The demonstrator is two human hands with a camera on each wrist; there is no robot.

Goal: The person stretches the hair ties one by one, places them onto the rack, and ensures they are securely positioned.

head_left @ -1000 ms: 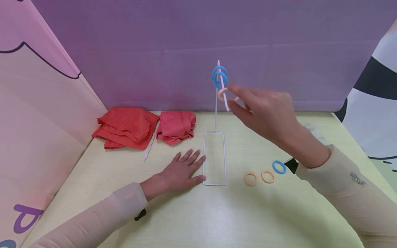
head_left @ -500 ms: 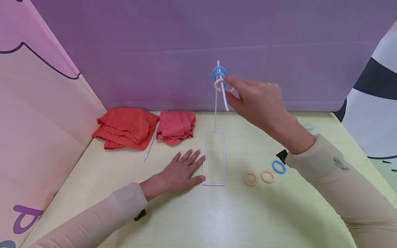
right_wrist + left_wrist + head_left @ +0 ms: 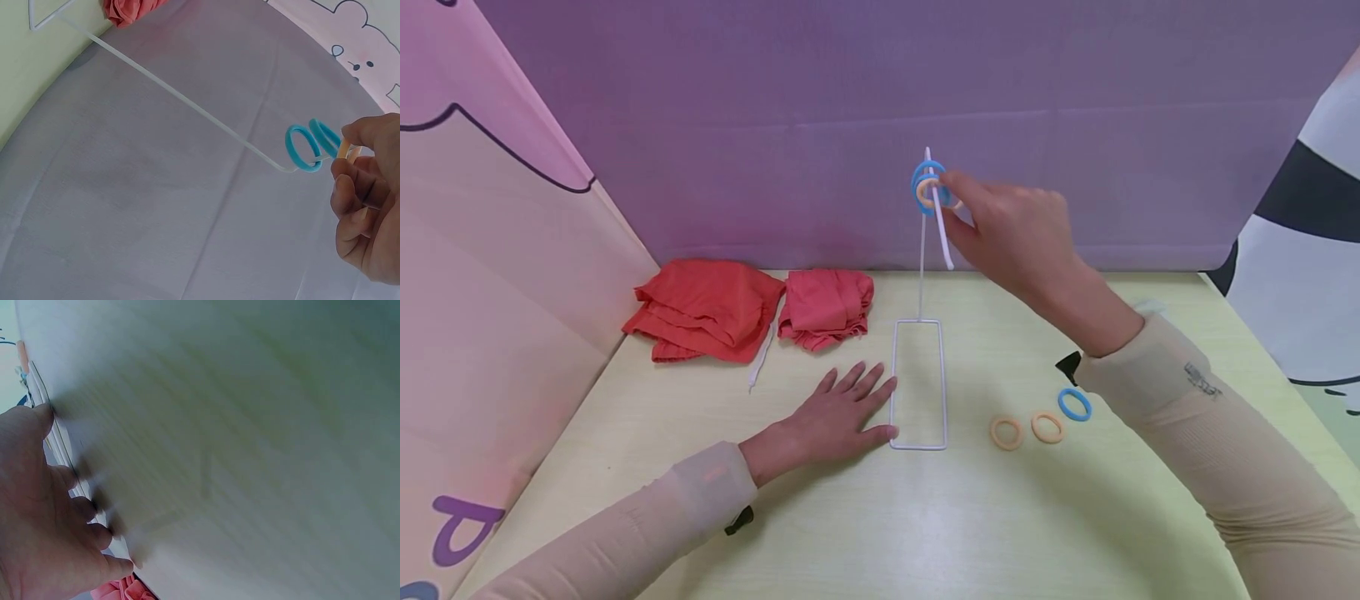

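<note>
On the white rod (image 3: 943,235), my right hand (image 3: 1018,229) pinches an orange ring (image 3: 343,149). My left hand (image 3: 829,423) lies flat, fingers straight.

Wire stand (image 3: 922,283): white, upright; rectangular base lying flat, left hand (image 3: 827,421) at its left side.
Peach ring (image 3: 920,193): pinched by the right hand (image 3: 1018,229), encircling the stand's top arm.
Blue rings (image 3: 289,147): two, hanging on that arm just behind the peach one.
Loose rings (image 3: 1007,448): two peach, one blue, lying flat right of the base.
</note>
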